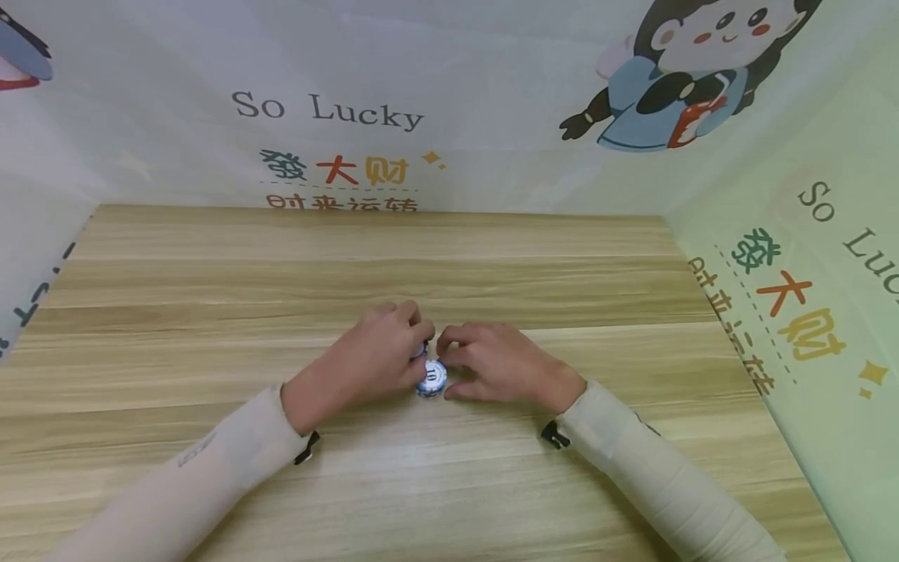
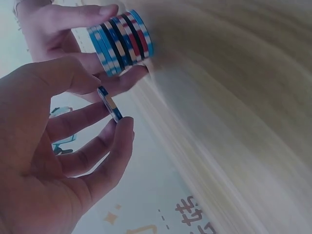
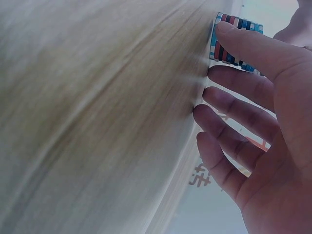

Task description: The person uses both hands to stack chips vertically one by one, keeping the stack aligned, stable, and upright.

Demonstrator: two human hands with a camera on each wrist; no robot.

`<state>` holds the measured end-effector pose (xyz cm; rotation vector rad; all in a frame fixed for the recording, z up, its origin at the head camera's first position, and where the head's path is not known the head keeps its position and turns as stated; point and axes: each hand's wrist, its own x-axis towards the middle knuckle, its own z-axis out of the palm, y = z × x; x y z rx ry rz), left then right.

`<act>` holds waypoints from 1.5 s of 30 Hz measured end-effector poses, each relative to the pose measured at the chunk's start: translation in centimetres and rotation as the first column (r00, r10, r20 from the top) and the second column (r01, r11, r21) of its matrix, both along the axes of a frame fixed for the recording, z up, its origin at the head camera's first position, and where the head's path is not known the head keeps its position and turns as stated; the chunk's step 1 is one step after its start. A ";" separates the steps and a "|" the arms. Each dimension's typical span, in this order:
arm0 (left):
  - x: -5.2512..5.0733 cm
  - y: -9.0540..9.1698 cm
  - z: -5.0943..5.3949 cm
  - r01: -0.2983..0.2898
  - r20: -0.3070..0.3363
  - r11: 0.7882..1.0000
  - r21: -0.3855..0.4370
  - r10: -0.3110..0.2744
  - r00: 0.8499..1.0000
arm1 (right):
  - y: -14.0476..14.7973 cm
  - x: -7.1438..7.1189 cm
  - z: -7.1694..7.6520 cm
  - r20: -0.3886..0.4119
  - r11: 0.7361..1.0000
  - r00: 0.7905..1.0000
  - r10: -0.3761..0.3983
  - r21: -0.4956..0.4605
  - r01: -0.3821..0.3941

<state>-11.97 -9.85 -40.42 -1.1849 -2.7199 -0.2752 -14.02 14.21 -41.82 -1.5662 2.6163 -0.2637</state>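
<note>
A short stack of poker chips stands on the wooden table, its top chip marked 10. Blue, red and black bands show on the edges of the stack in the left wrist view. My left hand pinches a single poker chip between thumb and fingers, just above and beside the stack. From the right side, my right hand holds the stack between thumb and index finger. In the right wrist view, the thumb lies along the stack, while the other fingers spread near the tabletop.
Wood-grain table surrounds both hands. A pale printed backdrop with cartoon figures and lettering rises behind it, and similar panels stand at the sides.
</note>
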 end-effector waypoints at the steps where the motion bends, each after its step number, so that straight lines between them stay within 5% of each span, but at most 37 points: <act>1: 0.1 0.1 0.0 0.001 0.005 1.000 0.001 -0.001 1.000 | 0.0 0.0 0.0 0.000 1.000 1.000 0.000 0.001 0.000; 16: 1.6 1.0 0.3 0.005 0.079 0.999 0.032 -0.007 0.997 | 0.0 -0.1 0.0 -0.013 1.000 1.000 0.005 -0.006 -0.005; 45: 2.7 1.6 0.0 0.064 0.038 0.996 0.056 -0.066 0.997 | 0.1 -0.2 -0.2 -0.009 1.000 1.000 0.010 -0.012 -0.010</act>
